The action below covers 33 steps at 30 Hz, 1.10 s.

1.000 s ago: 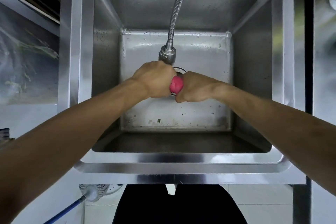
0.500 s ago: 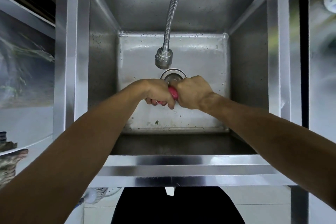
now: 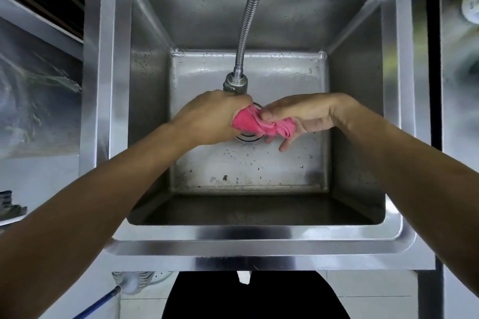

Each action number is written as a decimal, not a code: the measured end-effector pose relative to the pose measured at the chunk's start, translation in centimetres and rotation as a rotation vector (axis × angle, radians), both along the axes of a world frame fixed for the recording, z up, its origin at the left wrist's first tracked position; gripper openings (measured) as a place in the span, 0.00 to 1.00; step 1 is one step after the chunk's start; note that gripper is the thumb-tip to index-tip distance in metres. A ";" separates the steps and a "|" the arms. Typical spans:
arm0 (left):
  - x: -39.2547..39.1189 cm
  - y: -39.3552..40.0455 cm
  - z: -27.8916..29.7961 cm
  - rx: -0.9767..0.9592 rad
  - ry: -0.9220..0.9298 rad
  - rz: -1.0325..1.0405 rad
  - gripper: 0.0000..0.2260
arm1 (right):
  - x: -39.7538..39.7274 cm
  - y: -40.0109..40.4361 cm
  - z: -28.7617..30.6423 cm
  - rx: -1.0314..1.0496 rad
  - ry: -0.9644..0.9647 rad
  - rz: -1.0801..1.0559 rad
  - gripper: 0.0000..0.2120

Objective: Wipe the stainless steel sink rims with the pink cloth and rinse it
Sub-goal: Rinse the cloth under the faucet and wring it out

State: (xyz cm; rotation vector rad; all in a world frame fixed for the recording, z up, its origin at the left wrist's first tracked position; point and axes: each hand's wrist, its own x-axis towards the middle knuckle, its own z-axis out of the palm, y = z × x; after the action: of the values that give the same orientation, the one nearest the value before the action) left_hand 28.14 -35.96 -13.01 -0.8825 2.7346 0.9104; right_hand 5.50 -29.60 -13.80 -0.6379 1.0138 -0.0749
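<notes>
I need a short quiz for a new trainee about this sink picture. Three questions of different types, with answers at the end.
1. True or false: the pink cloth lies flat on the sink rim.
2. Which hand has the cloth in a closed grip? A) left hand B) right hand C) neither
3. Fill in: the faucet head hangs just above the ____ hand.

Key: 1. False, both hands hold it over the basin. 2. A; the right hand's fingers are partly spread. 3. left

A flexible metal faucet hose (image 3: 245, 33) hangs from the far side, ending in a spray head (image 3: 235, 84). A blue-handled tool (image 3: 97, 304) lies on the tiled floor (image 3: 363, 285), near left.
</notes>
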 end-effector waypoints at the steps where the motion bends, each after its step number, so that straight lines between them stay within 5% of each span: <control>1: 0.0 0.1 -0.2 -0.105 0.070 -0.021 0.11 | 0.1 0.1 -0.7 0.058 -0.119 0.025 0.45; 4: 0.2 0.0 -0.8 -0.376 0.170 -0.119 0.14 | 0.9 0.4 -2.1 0.096 -0.412 0.050 0.42; 6: 0.6 0.0 -1.0 -0.484 0.169 -0.201 0.14 | 1.4 0.5 -2.1 0.099 -0.432 0.028 0.38; 9: 1.0 0.5 -1.2 -0.584 0.109 -0.291 0.11 | 2.3 0.3 -0.4 0.044 -0.260 0.103 0.31; 11: 0.7 1.0 -1.4 -0.579 0.015 -0.270 0.11 | 3.5 0.1 1.0 -0.077 0.035 0.236 0.20; 15: -1.0 1.7 -1.5 -0.427 -0.311 -0.148 0.09 | 5.9 0.1 0.0 -0.411 0.675 0.354 0.12; 20: -2.7 1.6 -2.1 -0.152 -0.431 0.066 0.05 | 6.5 1.2 -1.9 -0.542 0.839 0.220 0.05; 25: -3.3 2.3 -3.2 0.142 -0.472 0.202 0.05 | 6.5 2.1 -3.2 -0.750 1.000 0.397 0.19; 33: -3.5 1.2 -4.2 0.335 -0.535 0.225 0.07 | 6.5 1.5 -2.9 -0.823 1.002 0.482 0.20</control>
State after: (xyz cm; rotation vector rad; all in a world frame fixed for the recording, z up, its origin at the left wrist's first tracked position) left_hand 24.69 -34.77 -17.17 -1.1730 1.9954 0.9596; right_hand 12.01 -28.08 -16.72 -1.7617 1.7670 0.3016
